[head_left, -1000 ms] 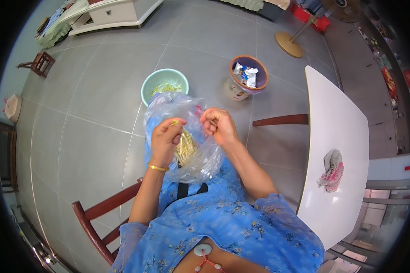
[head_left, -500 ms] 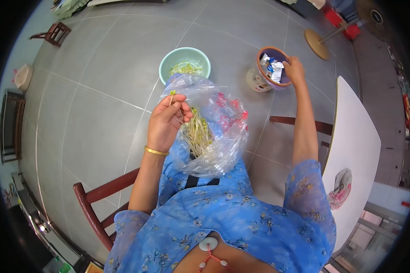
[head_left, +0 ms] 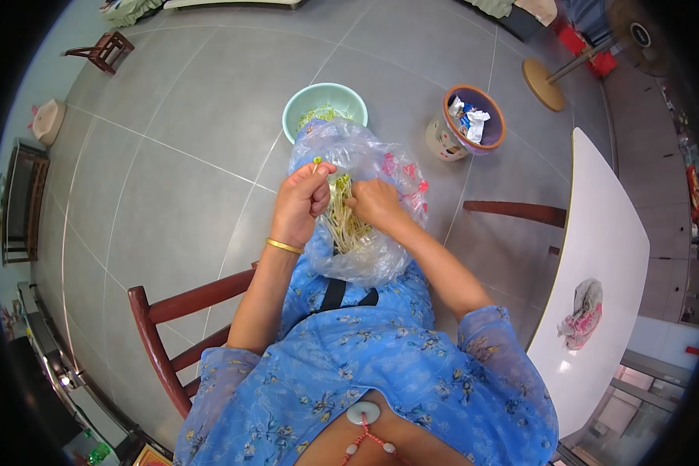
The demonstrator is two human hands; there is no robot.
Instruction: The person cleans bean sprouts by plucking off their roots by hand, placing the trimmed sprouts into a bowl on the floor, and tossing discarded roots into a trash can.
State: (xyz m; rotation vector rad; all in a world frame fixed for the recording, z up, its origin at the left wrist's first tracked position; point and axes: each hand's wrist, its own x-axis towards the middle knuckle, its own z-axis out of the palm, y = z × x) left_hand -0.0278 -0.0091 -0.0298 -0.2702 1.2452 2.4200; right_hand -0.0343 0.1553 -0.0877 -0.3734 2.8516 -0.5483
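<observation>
Raised over the left side of the lap, my left hand (head_left: 297,208) is closed in a pinch on a bean sprout (head_left: 317,161), whose yellow-green head sticks up above the fingertips. A clear plastic bag (head_left: 365,264) with red print lies open on the lap, with a heap of bean sprouts (head_left: 343,221) in it. My right hand (head_left: 377,205) reaches into the bag from the right, its curled fingers closed at the sprouts; the fingertips are partly hidden. Beyond the knees, a mint-green basin (head_left: 357,101) on the floor holds more sprouts.
A bin (head_left: 447,138) with an orange rim and white and blue waste stands on the floor ahead right. At the right is a white table (head_left: 598,210) bearing a crumpled plastic bag (head_left: 582,314). A red-brown wooden chair (head_left: 151,334) stands at the left.
My right hand has left the bin and come back to the sprouts in the bag. My left hand still pinches a sprout, with its fingers curled in more. The view has shifted slightly.
</observation>
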